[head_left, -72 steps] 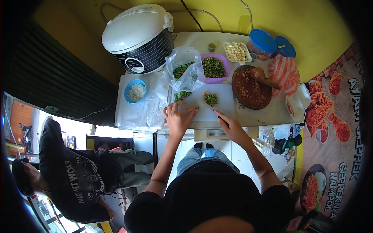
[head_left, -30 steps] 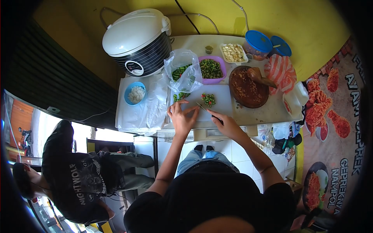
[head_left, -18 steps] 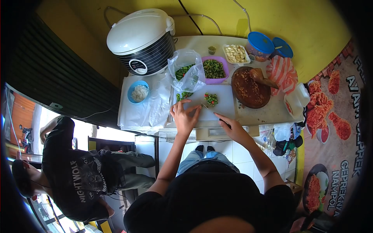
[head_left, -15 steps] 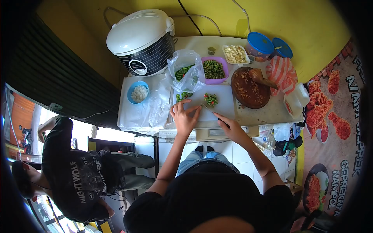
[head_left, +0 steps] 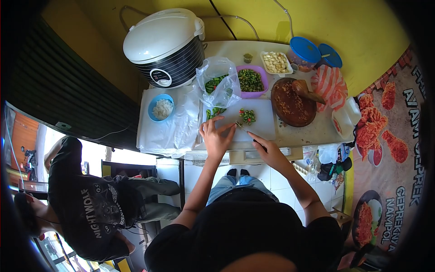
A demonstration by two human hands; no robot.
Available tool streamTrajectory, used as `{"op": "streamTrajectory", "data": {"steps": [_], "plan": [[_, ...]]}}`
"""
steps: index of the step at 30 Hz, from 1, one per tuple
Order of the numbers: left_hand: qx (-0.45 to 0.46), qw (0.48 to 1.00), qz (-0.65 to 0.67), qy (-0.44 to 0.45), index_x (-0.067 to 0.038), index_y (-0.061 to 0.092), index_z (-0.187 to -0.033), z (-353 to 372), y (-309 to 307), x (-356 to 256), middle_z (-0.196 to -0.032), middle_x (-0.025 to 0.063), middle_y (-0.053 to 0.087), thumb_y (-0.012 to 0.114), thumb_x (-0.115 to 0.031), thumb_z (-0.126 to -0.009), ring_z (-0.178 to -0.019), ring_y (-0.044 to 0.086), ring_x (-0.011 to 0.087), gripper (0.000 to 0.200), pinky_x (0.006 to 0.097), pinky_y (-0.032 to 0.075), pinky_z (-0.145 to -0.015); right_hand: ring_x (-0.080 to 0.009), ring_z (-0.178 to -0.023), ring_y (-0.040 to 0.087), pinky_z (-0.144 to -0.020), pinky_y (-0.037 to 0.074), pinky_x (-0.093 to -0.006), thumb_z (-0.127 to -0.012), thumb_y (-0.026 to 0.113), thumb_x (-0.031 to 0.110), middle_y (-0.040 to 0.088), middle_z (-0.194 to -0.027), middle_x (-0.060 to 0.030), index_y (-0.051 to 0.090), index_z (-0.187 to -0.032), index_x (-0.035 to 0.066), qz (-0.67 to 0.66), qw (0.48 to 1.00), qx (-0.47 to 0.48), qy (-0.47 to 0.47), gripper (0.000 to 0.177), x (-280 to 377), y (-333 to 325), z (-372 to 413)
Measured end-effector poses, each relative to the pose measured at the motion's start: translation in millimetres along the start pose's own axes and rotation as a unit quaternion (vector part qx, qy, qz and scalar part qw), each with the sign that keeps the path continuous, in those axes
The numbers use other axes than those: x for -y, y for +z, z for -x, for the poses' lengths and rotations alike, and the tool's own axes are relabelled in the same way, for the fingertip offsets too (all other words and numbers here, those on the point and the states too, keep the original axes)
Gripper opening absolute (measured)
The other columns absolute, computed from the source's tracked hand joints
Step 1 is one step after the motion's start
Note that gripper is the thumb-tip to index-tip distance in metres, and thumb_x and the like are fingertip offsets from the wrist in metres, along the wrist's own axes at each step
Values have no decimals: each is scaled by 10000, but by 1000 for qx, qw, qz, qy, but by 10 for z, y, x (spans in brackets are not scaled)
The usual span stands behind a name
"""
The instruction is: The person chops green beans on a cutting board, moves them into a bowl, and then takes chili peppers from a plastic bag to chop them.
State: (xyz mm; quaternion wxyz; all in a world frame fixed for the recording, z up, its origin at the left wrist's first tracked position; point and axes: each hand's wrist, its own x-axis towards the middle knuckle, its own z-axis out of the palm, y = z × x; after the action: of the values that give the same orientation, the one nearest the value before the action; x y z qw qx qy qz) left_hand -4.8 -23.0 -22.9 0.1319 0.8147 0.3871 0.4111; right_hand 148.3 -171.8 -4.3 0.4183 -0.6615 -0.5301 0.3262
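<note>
My right hand (head_left: pixel 274 155) is closed round the dark handle of a small knife (head_left: pixel 245 130), whose blade slants up and left over the white cutting board (head_left: pixel 266 122). At the blade's tip are the thumb and forefinger of my left hand (head_left: pixel 217 137); its fingers are spread. Whether a small piece lies between them I cannot make out. Just beyond the blade sits a pile of chopped green and red chillies (head_left: pixel 247 116). Longer green chillies (head_left: pixel 213 112) lie above my left fingers, beside a clear plastic bag (head_left: pixel 222 75) of green chillies.
Behind the board stands a purple tub (head_left: pixel 266 77) of chopped green pieces. A stone mortar (head_left: pixel 290 113) with a wooden pestle (head_left: pixel 309 92) is to the right. A blue bowl (head_left: pixel 152 113) of rice and a rice cooker (head_left: pixel 163 41) are left. Another person (head_left: pixel 90 199) is at left.
The view has shifted slightly. Both hands and the knife stay in nearly the same place on the board.
</note>
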Motion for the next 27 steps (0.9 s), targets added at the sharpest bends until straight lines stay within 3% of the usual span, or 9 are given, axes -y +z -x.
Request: {"op": "streamTrajectory", "data": {"steps": [3, 9, 12, 15, 18, 21, 24, 27], "plan": [[0, 1000, 4, 0, -222, 802, -831, -9, -13, -10, -1116, 3, 625, 810, -285, -734, -1086, 540, 231, 116, 441, 284, -1029, -160, -627, 502, -686, 468, -301, -1025, 501, 206, 587, -753, -172, 484, -1448, 199, 27, 997, 29, 69, 423, 222, -71, 23], [-2, 1000, 6, -5, -215, 803, -815, -11, 11, -1, -1113, 10, 624, 815, -285, -728, -1080, 538, 235, 112, 446, 286, -1026, -215, -651, 548, -727, 483, -320, -1024, 494, 202, 612, -799, -197, 483, -1448, 200, 17, 999, 4, 51, 425, 167, -3, 25], [4, 1000, -1, -7, -201, 805, -821, -30, -14, -22, -1120, 10, 626, 820, -273, -728, -1079, 532, 239, 118, 419, 297, -1024, -239, -730, 594, -789, 487, -328, -1023, 489, 200, 647, -902, -227, 490, -1443, 191, 9, 1000, -1, 26, 419, 69, 29, -23], [11, 1000, -4, -12, -198, 805, -825, -35, -37, -57, -1123, 7, 628, 823, -270, -728, -1078, 532, 241, 122, 408, 300, -1025, -244, -822, 626, -843, 481, -329, -1019, 492, 188, 664, -1009, -240, 494, -1438, 172, -4, 1000, 8, 28, 419, 97, -1, -70], [9, 1000, -6, -15, -201, 804, -818, -34, -34, -62, -1122, 5, 628, 824, -275, -728, -1079, 535, 242, 118, 413, 296, -1027, -187, -1176, 561, -1029, 403, -318, -1038, 484, 187, 603, -1323, -184, 486, -1432, 69, -30, 996, 47, 75, 411, 162, -52, -84], [6, 1000, -7, -15, -207, 803, -817, -19, -17, -46, -1123, 1, 628, 818, -287, -736, -1089, 533, 240, 115, 423, 287, -1032, -174, -1181, 553, -1029, 405, -317, -1042, 485, 203, 593, -1343, -170, 480, -1439, 68, -63, 996, 44, 42, 419, 75, -49, -85], [12, 1000, -20, -17, -211, 798, -830, -34, -19, -61, -1127, -3, 622, 796, -308, -763, -1114, 529, 227, 119, 458, 273, -1039, -161, -1031, 597, -956, 443, -319, -1045, 483, 240, 602, -1337, -147, 467, -1453, 90, -72, 997, 5, -15, 435, 15, -21, -88], [23, 999, -28, -27, -206, 793, -844, -47, 22, -60, -1133, -9, 616, 770, -331, -799, -1131, 522, 219, 135, 473, 269, -1031, -166, -1139, 579, -1011, 414, -316, -1047, 480, 244, 597, -1345, -151, 454, -1461, 93, -108, 987, 34, 113, 441, 190, -128, -53]]}}
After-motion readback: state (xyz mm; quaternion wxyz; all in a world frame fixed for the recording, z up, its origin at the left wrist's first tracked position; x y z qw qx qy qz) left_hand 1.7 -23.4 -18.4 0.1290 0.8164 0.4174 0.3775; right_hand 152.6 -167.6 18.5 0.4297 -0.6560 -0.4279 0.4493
